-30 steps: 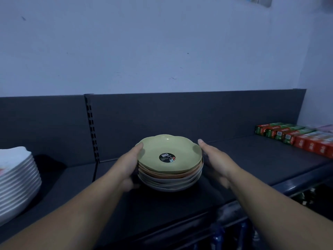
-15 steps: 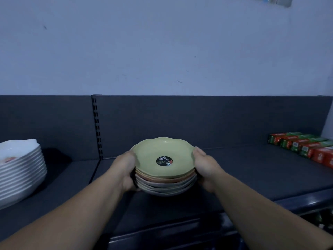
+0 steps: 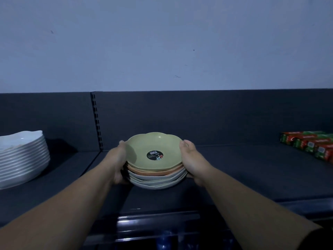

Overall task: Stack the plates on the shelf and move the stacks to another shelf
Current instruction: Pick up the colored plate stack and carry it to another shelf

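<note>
A stack of small scalloped plates (image 3: pixel 155 170) stands in the middle of the dark shelf (image 3: pixel 252 174). Its top plate is pale green with a round black sticker; orange and pale grey plates lie under it. My left hand (image 3: pixel 118 159) grips the stack's left side, thumb on the top rim and fingers curled underneath. My right hand (image 3: pixel 191 161) grips the right side the same way. Whether the stack still touches the shelf cannot be told.
A tall stack of white plates (image 3: pixel 21 159) stands at the shelf's left end. Red and green boxes (image 3: pixel 311 144) lie in a row at the far right. A slotted upright (image 3: pixel 96 121) runs up the dark back panel. A lower shelf edge (image 3: pixel 158 217) shows below.
Both hands closed in from beside the stack and now grip its two sides. The view has shifted a little, so the stack sits more central.
</note>
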